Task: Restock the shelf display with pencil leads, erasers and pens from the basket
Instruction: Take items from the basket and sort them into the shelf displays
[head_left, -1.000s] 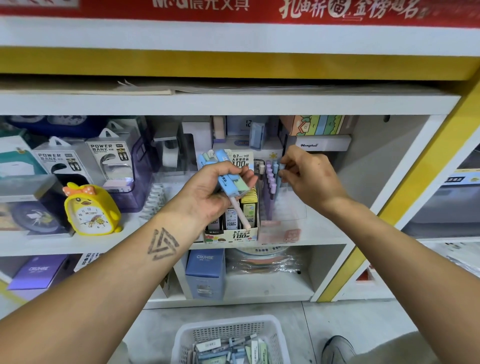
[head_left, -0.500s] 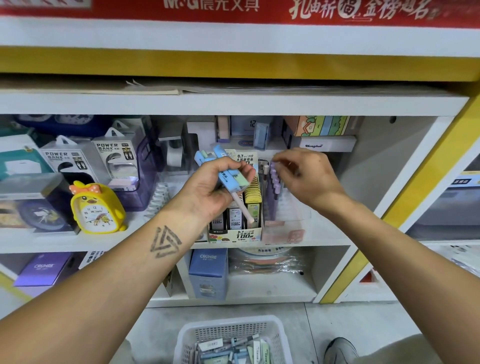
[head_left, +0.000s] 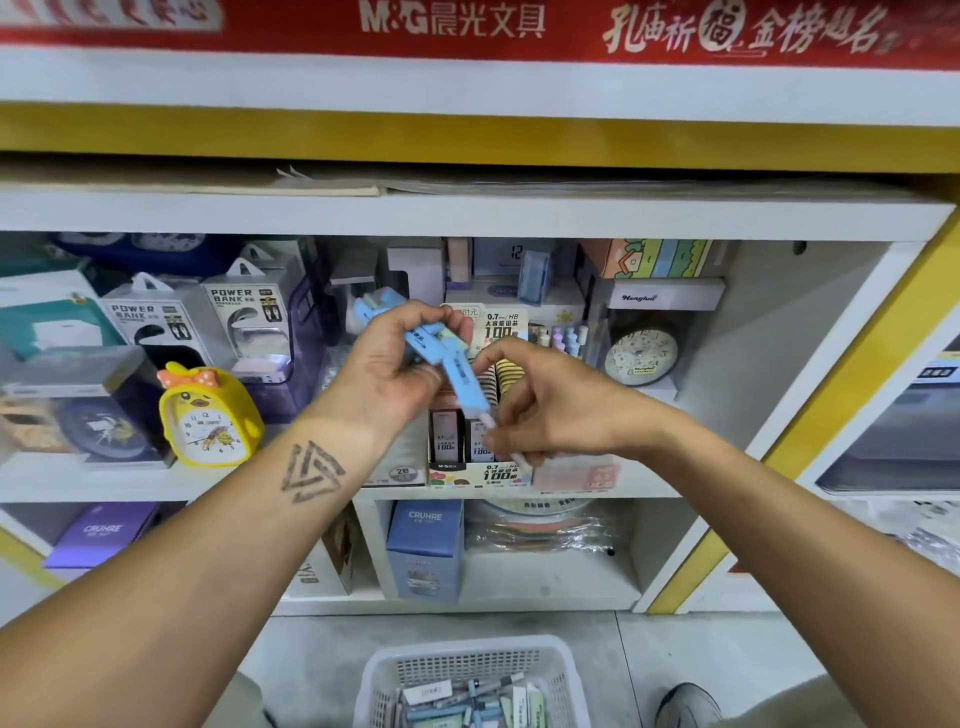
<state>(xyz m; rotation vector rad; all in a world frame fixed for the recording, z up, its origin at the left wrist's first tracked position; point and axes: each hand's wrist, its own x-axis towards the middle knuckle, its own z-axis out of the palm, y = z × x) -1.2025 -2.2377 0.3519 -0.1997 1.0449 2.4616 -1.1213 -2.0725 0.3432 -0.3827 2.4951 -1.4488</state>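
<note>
Since half a second ago, my right hand (head_left: 550, 410) has left the clear pen holder (head_left: 569, 338) and dropped toward the lead display box (head_left: 483, 467), where it now meets my left hand (head_left: 387, 374). That left hand, up and left of the box, grips a small bundle of blue eraser pens (head_left: 441, 358) — I count at least three barrels, though they overlap and blur, so I cannot be exact. One barrel juts out of the bundle, its long axis slanting down and to the right, its pale tip ending just in front of the box. My right thumb and forefinger pinch that lower end, so this hand is the nearer one for drawing it free along its length. Right of the box, the holder shows roughly six pastel pen tops. On the floor below the box sits one white basket (head_left: 467, 670), with more stock inside than I can count. One yellow duck clock (head_left: 208, 415) stands left of the box.
</note>
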